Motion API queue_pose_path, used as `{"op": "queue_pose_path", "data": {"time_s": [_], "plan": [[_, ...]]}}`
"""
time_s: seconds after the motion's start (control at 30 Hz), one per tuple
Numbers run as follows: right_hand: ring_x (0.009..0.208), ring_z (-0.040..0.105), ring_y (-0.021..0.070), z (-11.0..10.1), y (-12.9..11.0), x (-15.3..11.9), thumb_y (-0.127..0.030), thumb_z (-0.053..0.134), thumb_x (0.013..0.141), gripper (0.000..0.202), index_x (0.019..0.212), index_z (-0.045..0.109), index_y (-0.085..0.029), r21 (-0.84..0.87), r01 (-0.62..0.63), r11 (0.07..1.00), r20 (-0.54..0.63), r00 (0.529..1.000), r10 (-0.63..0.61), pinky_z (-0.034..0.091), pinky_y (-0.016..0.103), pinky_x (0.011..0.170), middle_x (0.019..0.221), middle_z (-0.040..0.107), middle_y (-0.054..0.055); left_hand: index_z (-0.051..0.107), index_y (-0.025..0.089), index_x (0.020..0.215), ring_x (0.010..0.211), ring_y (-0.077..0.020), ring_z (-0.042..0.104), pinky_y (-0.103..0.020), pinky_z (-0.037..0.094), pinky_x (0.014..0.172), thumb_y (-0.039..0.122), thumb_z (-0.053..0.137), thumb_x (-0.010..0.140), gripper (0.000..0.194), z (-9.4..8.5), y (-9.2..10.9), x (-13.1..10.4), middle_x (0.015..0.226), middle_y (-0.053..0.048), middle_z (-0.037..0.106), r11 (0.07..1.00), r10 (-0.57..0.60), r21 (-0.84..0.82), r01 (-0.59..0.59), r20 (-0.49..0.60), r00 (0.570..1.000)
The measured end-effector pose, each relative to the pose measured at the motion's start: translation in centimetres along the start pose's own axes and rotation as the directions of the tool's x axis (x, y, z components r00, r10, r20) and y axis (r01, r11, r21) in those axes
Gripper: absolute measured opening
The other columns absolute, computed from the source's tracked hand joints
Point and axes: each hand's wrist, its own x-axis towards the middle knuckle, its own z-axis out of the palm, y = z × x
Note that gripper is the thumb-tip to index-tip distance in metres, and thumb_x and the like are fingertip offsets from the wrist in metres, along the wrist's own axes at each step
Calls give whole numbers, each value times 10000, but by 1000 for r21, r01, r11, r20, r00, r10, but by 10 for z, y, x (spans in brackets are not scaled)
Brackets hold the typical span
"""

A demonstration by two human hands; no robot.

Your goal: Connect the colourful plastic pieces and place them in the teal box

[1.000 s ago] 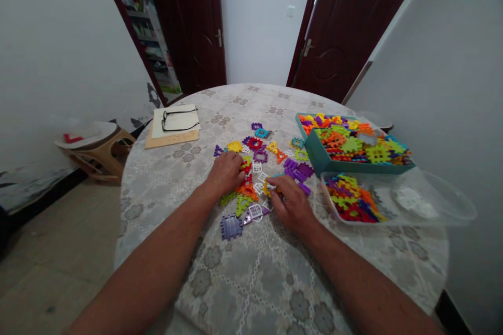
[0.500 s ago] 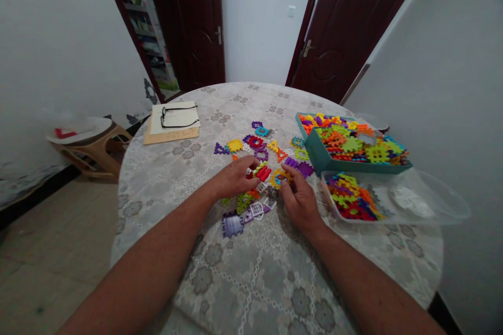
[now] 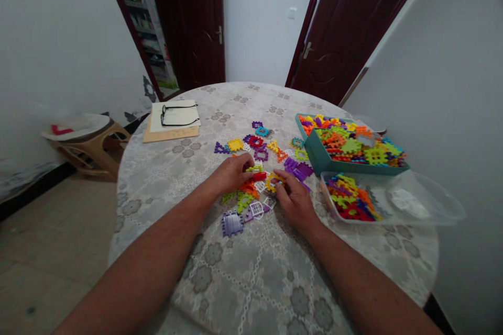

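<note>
The long piece (image 3: 259, 176) is bright red, and the little piece (image 3: 255, 168) just above it is yellowy green. The frame piece (image 3: 269, 182) is sunny yellow. The yellow square (image 3: 235, 144) matches it. The window piece (image 3: 257, 209) is white with criss-cross lines. The big square (image 3: 232, 224) is pale purple with thin whitish stripes. The cloth (image 3: 251, 282) is white and grey, with grey flowers and dotty chains. The front box (image 3: 365, 168) is dark bluey green. The glasses (image 3: 179, 124) are black. The top sheet (image 3: 176, 114) is creamy and the bottom sheet (image 3: 168, 136) is tan.
</note>
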Motion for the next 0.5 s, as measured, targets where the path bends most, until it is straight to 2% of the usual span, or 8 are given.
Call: {"op": "queue_pose_path", "data": {"time_s": [0.13,0.2,0.27,0.33,0.5], "plan": [[918,730,229,0,-1,0,-353,554,1028,386,1377,651,-222,22,-37,999,-20,999,38,593,401,892,1113,781,82,638,219,894,740,-163,591,-295,418,695,231,660,866,38,-7,2,0,791,26,662,998,4,-57,-8,-69,998],[994,726,236,-1,-3,0,-334,540,1026,339,1322,666,-227,39,-18,999,-60,998,20,584,405,928,1157,767,88,666,214,915,741,-157,592,-291,435,706,261,683,862,72,-8,8,-1,806,25,675,990,19,-136,-28,-70,997],[1109,707,246,-3,-6,1,-308,527,1019,293,1252,687,-233,51,29,998,-94,995,-24,563,412,990,1214,748,93,693,210,936,744,-153,596,-284,449,710,285,698,864,104,-6,16,-3,815,22,682,974,49,-221,-55,-32,998],[1132,703,247,-3,-7,0,-299,524,1018,283,1235,694,-239,59,41,997,-88,995,-36,556,409,1003,1228,745,88,720,206,959,731,-151,597,-276,451,689,308,690,885,130,0,24,-6,797,18,684,955,74,-291,-63,29,997],[920,719,236,-3,-3,-2,-346,549,1024,250,1203,689,-240,34,-68,997,-52,996,69,571,383,857,1072,768,64,771,205,1055,694,-152,611,-271,448,641,330,638,949,211,12,34,-10,771,7,704,949,83,-314,-31,155,984]]}}
